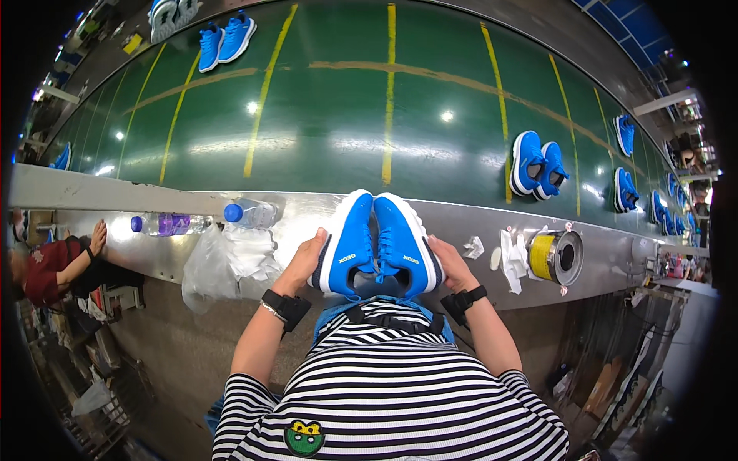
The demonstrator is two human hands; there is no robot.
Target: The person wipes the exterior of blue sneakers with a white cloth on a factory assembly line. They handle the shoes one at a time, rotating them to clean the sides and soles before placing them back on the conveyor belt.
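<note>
A pair of blue sneakers with white soles is held side by side in front of my waist, toes pointing away from me. My left hand grips the outer side of the left sneaker. On the other side, my right hand is closed round the outer edge of the right sneaker. The two shoes touch or nearly touch along their inner sides, over the metal ledge. Their heels are nearest my body, and my fingers are partly hidden beneath the soles.
Beyond the ledge runs a green conveyor belt with yellow lines, carrying more blue sneakers. Left are bottles and a plastic bag; right, paper scraps and a yellow-labelled can. Another person's hand rests far left.
</note>
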